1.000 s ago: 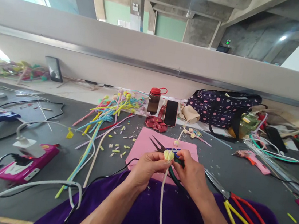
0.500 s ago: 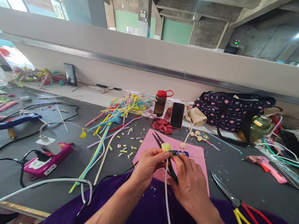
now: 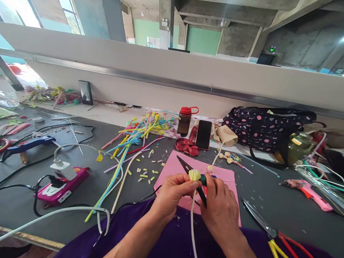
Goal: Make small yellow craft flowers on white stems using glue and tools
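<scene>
My left hand (image 3: 174,190) is closed, its thumb and fingers pinching a small pale-yellow flower-like head (image 3: 194,174) at the base. From it a thin white stem (image 3: 193,233) hangs down over my lap. Pointed pliers (image 3: 184,163) with dark jaws and green-and-black handles reach past the far side of the yellow head. My right hand (image 3: 222,201) is closed around their handles, its fingertips close to my left thumb. Beneath both hands lies a pink sheet (image 3: 170,166). On it sits another small cream flower head (image 3: 210,168) with a pale stem.
Large scissors (image 3: 272,235) with red and yellow handles lie at right, near a pink glue gun (image 3: 312,194). Bundled coloured stems (image 3: 133,134) and cut bits (image 3: 143,175) are on the left. A pink power strip (image 3: 64,187) trails cables. Bottle (image 3: 184,120), phone (image 3: 203,134) and bag (image 3: 262,128) stand behind.
The view has swung left. My right hand shifted around the pliers' handles, and their jaws, spread apart a second ago, now look closer together. My left hand keeps its pinch on the yellow head.
</scene>
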Action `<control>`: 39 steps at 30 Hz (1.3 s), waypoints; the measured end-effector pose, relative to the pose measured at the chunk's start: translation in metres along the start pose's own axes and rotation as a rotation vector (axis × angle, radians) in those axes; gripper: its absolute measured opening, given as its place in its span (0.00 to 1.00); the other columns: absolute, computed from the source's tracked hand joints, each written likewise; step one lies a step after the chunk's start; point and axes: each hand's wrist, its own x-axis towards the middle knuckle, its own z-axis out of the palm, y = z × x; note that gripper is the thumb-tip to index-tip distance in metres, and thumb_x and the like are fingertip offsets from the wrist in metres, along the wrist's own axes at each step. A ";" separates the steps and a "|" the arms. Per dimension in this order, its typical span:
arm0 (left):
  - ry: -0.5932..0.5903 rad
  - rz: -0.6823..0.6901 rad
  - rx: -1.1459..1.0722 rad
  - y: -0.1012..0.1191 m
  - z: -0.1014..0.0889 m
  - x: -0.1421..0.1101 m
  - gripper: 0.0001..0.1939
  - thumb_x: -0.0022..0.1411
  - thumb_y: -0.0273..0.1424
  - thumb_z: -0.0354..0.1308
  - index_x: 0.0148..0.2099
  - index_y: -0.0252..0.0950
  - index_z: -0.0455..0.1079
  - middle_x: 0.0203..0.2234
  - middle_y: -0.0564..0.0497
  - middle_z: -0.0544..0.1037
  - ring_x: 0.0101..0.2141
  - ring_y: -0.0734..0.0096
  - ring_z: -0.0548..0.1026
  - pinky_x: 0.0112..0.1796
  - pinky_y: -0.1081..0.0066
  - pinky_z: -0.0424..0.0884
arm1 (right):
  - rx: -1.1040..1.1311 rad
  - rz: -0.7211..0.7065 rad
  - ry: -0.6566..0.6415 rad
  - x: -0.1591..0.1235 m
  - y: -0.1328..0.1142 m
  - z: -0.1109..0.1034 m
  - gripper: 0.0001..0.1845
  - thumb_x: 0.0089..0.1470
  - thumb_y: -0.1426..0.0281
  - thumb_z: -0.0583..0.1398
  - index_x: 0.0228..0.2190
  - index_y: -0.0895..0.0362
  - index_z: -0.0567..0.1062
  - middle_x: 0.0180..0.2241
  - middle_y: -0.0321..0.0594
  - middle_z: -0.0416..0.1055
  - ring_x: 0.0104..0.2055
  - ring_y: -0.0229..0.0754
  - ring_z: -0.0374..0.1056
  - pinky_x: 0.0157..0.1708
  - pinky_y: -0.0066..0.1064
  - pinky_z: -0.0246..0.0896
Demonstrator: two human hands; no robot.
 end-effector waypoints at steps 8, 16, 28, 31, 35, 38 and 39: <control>-0.081 -0.036 -0.007 0.040 -0.025 -0.007 0.09 0.47 0.32 0.65 0.29 0.31 0.74 0.25 0.47 0.79 0.24 0.71 0.75 0.24 0.75 0.67 | 0.815 0.204 -0.226 0.013 0.012 -0.021 0.25 0.48 0.70 0.57 0.50 0.53 0.63 0.42 0.40 0.66 0.44 0.46 0.64 0.44 0.38 0.59; -0.221 -0.097 -0.107 0.057 -0.053 -0.029 0.08 0.47 0.31 0.64 0.26 0.31 0.69 0.16 0.50 0.74 0.11 0.80 0.66 0.12 0.80 0.55 | 1.455 0.338 -0.601 -0.002 0.006 -0.043 0.25 0.48 0.67 0.54 0.49 0.53 0.67 0.41 0.42 0.68 0.38 0.45 0.65 0.41 0.38 0.59; -0.063 -0.023 -0.057 0.032 -0.040 -0.021 0.08 0.47 0.31 0.66 0.28 0.32 0.73 0.21 0.49 0.77 0.21 0.76 0.71 0.21 0.78 0.60 | 1.604 0.246 -0.809 -0.005 -0.001 -0.028 0.21 0.48 0.67 0.54 0.46 0.57 0.69 0.40 0.45 0.71 0.37 0.46 0.69 0.38 0.40 0.61; -0.101 -0.046 -0.049 0.028 -0.034 -0.014 0.08 0.47 0.31 0.65 0.31 0.33 0.74 0.22 0.49 0.77 0.22 0.75 0.72 0.22 0.78 0.60 | 1.606 0.268 -0.826 -0.003 0.000 -0.025 0.16 0.47 0.69 0.54 0.41 0.57 0.70 0.38 0.43 0.71 0.36 0.45 0.70 0.36 0.38 0.62; -0.146 -0.099 -0.065 0.019 -0.034 -0.012 0.08 0.49 0.31 0.64 0.32 0.32 0.74 0.21 0.49 0.76 0.21 0.75 0.72 0.22 0.78 0.62 | 1.519 0.261 -0.832 -0.002 -0.003 -0.028 0.13 0.47 0.72 0.55 0.38 0.56 0.70 0.34 0.38 0.71 0.34 0.43 0.70 0.34 0.34 0.62; -0.117 -0.096 -0.062 0.015 -0.038 -0.012 0.06 0.51 0.30 0.63 0.31 0.32 0.73 0.21 0.49 0.77 0.22 0.75 0.73 0.22 0.79 0.63 | 1.563 0.393 -0.750 -0.002 -0.006 -0.027 0.19 0.48 0.71 0.58 0.45 0.52 0.65 0.34 0.36 0.71 0.33 0.42 0.71 0.31 0.32 0.62; -0.104 -0.088 -0.064 0.015 -0.039 -0.012 0.06 0.52 0.30 0.63 0.32 0.32 0.73 0.21 0.49 0.76 0.22 0.76 0.72 0.22 0.79 0.63 | 1.607 0.453 -0.720 -0.002 -0.007 -0.025 0.19 0.48 0.70 0.59 0.44 0.51 0.64 0.34 0.36 0.71 0.33 0.42 0.71 0.30 0.32 0.62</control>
